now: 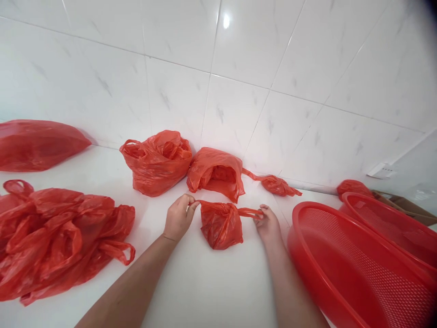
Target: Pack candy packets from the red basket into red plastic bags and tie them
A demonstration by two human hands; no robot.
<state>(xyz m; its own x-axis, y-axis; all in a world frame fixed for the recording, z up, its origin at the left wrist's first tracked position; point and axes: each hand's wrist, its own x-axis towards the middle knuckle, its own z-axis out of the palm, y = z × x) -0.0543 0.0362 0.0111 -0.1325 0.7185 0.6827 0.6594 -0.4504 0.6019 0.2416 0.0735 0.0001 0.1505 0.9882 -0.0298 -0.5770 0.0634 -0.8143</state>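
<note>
A small red plastic bag (221,228) with something bundled inside sits at the middle of the white table, its neck drawn tight. My left hand (180,217) pinches one of its handles on the left. On the other side my right hand (268,223) grips the opposite handle, pulled out sideways into a taut strip. What fills the bag cannot be made out through the plastic. Just behind it lies a red bag (216,171) with its mouth facing me and crumpled plastic showing within.
Red bags (64,232) lie heaped at the left, with a full red bag (41,145) behind. Another stuffed bag (159,164) and a twisted small bag (278,185) lie by the tiled wall (239,114). Red perforated baskets (307,237) stand at right, near a cardboard box (406,205).
</note>
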